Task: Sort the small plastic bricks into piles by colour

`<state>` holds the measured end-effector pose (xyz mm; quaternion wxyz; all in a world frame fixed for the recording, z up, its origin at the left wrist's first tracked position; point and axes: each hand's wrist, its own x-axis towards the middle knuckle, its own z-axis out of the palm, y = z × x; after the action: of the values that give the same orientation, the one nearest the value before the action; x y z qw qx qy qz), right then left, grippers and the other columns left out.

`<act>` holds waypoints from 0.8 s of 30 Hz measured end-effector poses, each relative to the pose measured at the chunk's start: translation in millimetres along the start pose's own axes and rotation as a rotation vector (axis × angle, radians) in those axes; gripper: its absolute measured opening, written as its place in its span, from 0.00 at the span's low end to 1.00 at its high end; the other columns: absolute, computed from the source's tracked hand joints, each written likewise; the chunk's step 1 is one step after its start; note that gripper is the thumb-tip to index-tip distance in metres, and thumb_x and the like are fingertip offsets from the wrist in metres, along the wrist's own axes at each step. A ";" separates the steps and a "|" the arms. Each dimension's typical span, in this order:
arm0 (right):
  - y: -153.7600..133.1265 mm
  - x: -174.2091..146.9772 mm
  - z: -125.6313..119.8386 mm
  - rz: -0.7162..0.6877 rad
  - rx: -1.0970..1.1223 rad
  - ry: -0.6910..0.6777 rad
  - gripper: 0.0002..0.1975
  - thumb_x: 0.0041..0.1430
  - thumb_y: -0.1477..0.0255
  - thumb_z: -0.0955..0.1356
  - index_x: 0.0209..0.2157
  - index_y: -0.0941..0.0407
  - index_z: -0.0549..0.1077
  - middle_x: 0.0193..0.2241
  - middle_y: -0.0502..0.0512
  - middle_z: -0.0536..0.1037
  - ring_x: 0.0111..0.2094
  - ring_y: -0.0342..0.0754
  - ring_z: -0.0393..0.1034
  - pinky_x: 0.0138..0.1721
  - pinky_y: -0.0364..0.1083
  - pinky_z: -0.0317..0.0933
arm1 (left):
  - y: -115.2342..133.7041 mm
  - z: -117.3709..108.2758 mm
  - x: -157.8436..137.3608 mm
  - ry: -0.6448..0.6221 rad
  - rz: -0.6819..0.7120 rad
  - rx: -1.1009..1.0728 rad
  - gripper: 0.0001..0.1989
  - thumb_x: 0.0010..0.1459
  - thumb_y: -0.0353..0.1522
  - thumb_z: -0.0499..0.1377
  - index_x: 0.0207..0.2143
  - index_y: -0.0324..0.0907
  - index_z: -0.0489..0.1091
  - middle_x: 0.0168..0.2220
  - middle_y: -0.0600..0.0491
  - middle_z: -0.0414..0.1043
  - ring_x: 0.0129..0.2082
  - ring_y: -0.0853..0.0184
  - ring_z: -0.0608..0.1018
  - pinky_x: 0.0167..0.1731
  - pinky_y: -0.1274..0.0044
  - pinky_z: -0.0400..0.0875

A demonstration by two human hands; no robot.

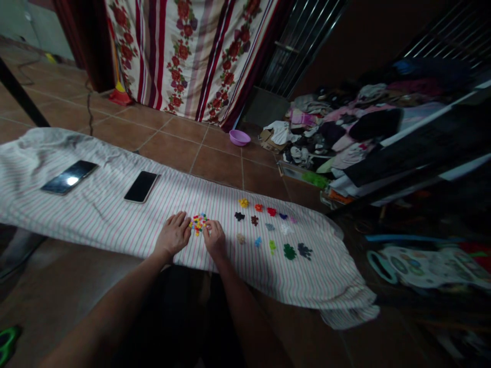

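A mixed heap of tiny coloured pieces (198,223), mostly red, yellow and white, lies on the striped cloth (184,194) between my hands. My left hand (174,234) rests flat at the heap's left side, fingers stretched out. At its right edge, my right hand (215,239) has its fingers curled and pinched together; what they hold, if anything, is too small to tell. Right of that hand sit several one-colour clusters, among them a yellow cluster (244,203), a black cluster (239,216), a brown cluster (254,220), a lime cluster (272,247) and a dark green cluster (289,251).
Two phones, a black-screened phone (141,186) and a larger shiny one (70,177), lie on the cloth to the left. Beyond, a purple basin (240,137) stands on the tiled floor. Clothes and shoes are heaped at the right (326,128). A floral curtain (192,56) hangs behind.
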<state>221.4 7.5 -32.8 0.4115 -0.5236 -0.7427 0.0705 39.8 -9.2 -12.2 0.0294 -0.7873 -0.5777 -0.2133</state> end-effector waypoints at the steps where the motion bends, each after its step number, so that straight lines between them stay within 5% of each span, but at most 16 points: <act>1: 0.4 -0.5 0.1 0.022 -0.003 0.014 0.07 0.62 0.77 0.62 0.36 0.55 0.71 0.33 0.54 0.75 0.35 0.47 0.70 0.41 0.46 0.67 | 0.2 -0.4 0.1 -0.003 -0.001 0.000 0.21 0.66 0.36 0.47 0.54 0.39 0.71 0.59 0.41 0.70 0.62 0.55 0.69 0.61 0.63 0.62; 24: 10.6 15.3 -16.6 0.203 0.121 0.127 0.11 0.65 0.70 0.62 0.40 0.55 0.76 0.36 0.58 0.79 0.37 0.48 0.74 0.37 0.45 0.70 | -1.8 3.7 -0.9 0.035 0.028 -0.018 0.21 0.65 0.36 0.46 0.52 0.40 0.71 0.57 0.40 0.72 0.61 0.54 0.69 0.60 0.60 0.63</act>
<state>238.7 19.6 -19.5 0.4791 -0.5738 -0.6527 0.1233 39.0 -8.4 -16.2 0.0355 -0.7918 -0.5639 -0.2320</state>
